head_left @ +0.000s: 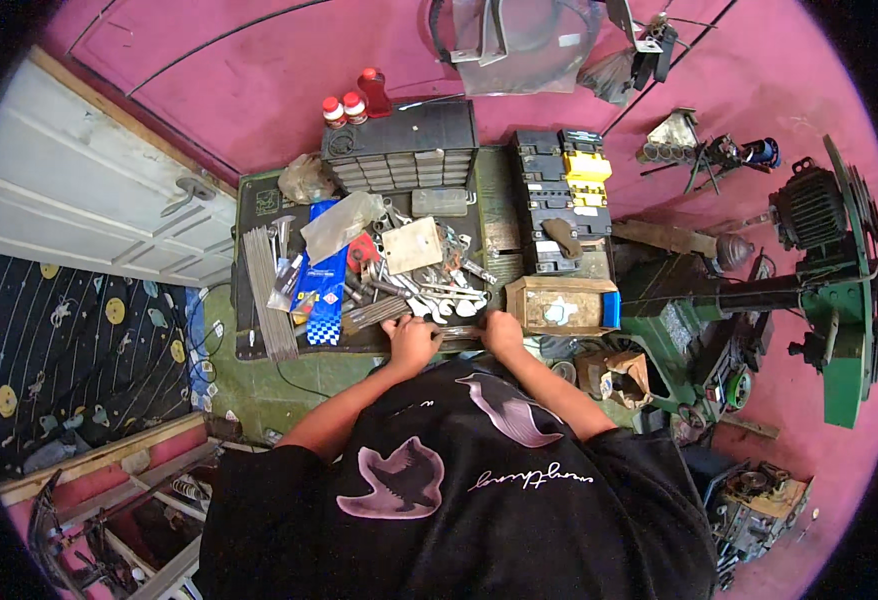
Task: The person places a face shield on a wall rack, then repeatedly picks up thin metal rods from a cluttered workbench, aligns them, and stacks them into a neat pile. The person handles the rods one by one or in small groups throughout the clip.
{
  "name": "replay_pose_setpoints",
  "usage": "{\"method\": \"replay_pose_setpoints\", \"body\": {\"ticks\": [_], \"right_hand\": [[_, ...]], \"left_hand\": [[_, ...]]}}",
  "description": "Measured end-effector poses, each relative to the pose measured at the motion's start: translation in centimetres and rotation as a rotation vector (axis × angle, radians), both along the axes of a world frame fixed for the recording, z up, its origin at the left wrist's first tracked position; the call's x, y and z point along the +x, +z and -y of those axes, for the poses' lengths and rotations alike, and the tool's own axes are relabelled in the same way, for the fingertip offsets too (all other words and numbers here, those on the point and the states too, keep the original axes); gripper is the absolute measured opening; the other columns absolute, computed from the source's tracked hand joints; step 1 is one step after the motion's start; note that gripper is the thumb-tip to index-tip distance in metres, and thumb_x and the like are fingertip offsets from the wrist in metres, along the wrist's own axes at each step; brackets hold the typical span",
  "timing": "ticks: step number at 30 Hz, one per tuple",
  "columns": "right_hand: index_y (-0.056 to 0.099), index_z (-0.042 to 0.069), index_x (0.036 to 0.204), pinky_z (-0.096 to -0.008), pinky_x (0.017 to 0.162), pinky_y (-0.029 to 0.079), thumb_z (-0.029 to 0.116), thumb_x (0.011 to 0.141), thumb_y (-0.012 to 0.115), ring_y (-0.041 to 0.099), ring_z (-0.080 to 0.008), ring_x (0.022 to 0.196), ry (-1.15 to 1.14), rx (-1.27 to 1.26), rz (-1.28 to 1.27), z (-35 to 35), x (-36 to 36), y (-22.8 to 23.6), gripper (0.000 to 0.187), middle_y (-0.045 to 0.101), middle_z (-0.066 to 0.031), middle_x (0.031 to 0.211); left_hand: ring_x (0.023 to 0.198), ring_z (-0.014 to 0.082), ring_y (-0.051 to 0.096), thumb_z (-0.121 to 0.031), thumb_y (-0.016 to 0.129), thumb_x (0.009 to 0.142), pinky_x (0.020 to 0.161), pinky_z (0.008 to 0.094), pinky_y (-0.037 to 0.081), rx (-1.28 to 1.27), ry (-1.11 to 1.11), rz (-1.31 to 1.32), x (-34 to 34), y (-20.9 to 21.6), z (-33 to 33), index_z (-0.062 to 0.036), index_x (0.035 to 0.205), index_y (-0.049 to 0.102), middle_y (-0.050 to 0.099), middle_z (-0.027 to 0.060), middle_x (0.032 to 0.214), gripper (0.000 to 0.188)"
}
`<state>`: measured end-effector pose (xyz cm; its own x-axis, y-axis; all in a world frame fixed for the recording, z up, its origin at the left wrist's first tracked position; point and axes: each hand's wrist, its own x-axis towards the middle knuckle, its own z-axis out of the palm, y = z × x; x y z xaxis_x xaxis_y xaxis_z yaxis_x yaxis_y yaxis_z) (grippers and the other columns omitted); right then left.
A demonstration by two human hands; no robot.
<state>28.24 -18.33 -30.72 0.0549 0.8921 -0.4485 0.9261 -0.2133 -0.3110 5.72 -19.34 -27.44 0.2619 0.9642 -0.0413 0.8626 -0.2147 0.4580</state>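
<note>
At the table's front edge, my left hand [411, 340] is closed with curled fingers, just right of a bundle of thin brownish rods [377, 313]. My right hand [503, 332] is closed too, left of a worn wooden box [562, 305]. Between them runs a long, thin, shiny metal piece [459, 333], its ends covered by my fingers; its kind is too small to tell. Just beyond it lie several open-end wrenches [449, 297] and a heap of loose metal tools. A beige rectangular plate [411, 246] rests on the heap.
Left on the table [251, 225] are grey welding rods [270, 295] and a blue packet [319, 290]. A drawer cabinet [399, 145] with red bottles [373, 92] stands behind. Black and yellow cases [561, 195] line the right side. A green machine [669, 335] stands farther right.
</note>
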Motion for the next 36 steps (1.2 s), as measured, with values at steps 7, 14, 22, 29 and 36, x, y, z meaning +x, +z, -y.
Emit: {"method": "replay_pose_setpoints", "body": {"ticks": [7, 14, 22, 29, 36], "right_hand": [[0.074, 0.006, 0.089, -0.0452, 0.081, 0.057, 0.023, 0.079, 0.074, 0.071, -0.0339, 0.093, 0.181, 0.050, 0.164, -0.7, -3.6, 4.5, 0.020, 0.074, -0.0175, 0.093], [0.067, 0.007, 0.110, -0.0448, 0.088, 0.050, 0.023, 0.086, 0.064, 0.063, -0.0308, 0.102, 0.648, 0.315, -0.139, -2.7, -10.9, 3.6, 0.030, 0.069, -0.0131, 0.108], [0.068, 0.013, 0.109, -0.0394, 0.089, 0.045, 0.021, 0.089, 0.054, 0.057, -0.0232, 0.105, 0.808, 0.490, 0.094, -4.7, -17.2, 1.8, 0.025, 0.064, -0.0041, 0.108], [0.069, 0.011, 0.096, -0.0388, 0.089, 0.043, 0.021, 0.088, 0.056, 0.056, -0.0223, 0.103, 0.827, 0.559, 0.189, -4.7, -17.8, 1.8, 0.018, 0.065, -0.0043, 0.098], [0.072, 0.014, 0.103, -0.0412, 0.092, 0.039, 0.021, 0.084, 0.060, 0.053, -0.0230, 0.105, 0.683, 0.634, 0.079, -3.1, -15.4, 2.6, 0.023, 0.063, -0.0029, 0.099]], "left_hand": [[0.095, 0.0253, 0.061, -0.033, 0.074, 0.079, 0.085, 0.0482, 0.033, -0.002, 0.052, 0.042, -2.6, -0.6, 0.0, -0.0142, 0.077, 0.075, 0.069, 0.0032, 0.082, 0.019], [0.105, 0.0283, 0.060, -0.026, 0.077, 0.079, 0.089, 0.0504, 0.035, 0.060, 0.295, -0.111, -9.9, -0.7, 0.2, -0.0135, 0.106, 0.069, 0.066, 0.0074, 0.110, 0.031], [0.097, 0.0257, 0.065, -0.023, 0.076, 0.079, 0.089, 0.0491, 0.035, 0.121, 0.205, -0.127, -14.0, -1.4, -0.2, -0.0148, 0.113, 0.070, 0.071, 0.0045, 0.102, 0.035], [0.092, 0.0243, 0.064, -0.023, 0.074, 0.079, 0.087, 0.0482, 0.035, 0.180, 0.066, -0.158, -15.5, -1.3, -0.7, -0.0149, 0.107, 0.072, 0.071, 0.0051, 0.094, 0.030], [0.092, 0.0239, 0.060, -0.024, 0.073, 0.079, 0.083, 0.0458, 0.034, 0.250, 0.020, -0.055, -15.8, 0.5, -1.4, -0.0153, 0.085, 0.073, 0.069, 0.0030, 0.088, 0.011]]}}
